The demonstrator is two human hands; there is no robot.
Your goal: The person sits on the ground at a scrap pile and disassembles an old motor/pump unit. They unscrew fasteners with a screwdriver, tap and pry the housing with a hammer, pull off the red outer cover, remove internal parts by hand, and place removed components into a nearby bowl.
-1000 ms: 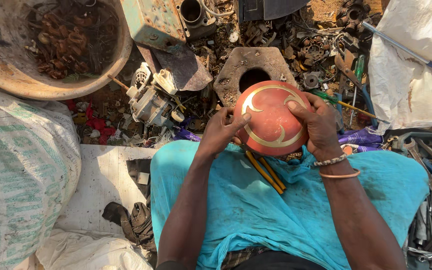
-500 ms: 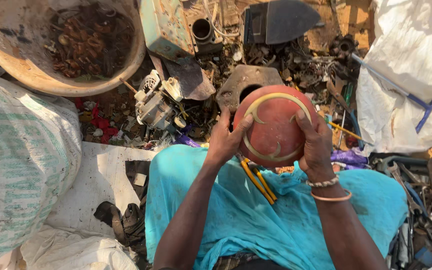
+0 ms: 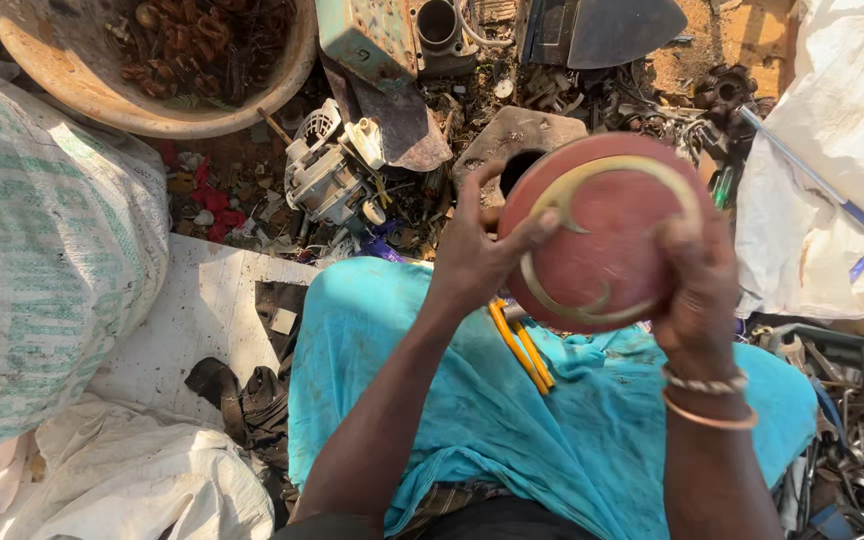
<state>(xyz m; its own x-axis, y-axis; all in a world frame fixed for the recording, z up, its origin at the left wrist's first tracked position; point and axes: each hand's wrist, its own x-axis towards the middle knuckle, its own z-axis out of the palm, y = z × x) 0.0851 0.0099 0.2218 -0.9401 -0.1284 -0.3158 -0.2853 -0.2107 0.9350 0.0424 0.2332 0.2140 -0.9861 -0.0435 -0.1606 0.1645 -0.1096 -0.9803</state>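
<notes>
Fingers of the left hand and right hand clasp a round, dull red disc with curved brass-coloured trim above a turquoise cloth. Beyond lie a grey motor part, rusty scrap and a worn basin; a woven sack bulges left.

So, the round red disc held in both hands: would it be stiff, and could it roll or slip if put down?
The red disc looks like rigid metal, so probably stiff. Its round outline suggests it might roll if set on edge. The left hand and right hand both grip its rim, hinting it is somewhat heavy or awkward.
</notes>
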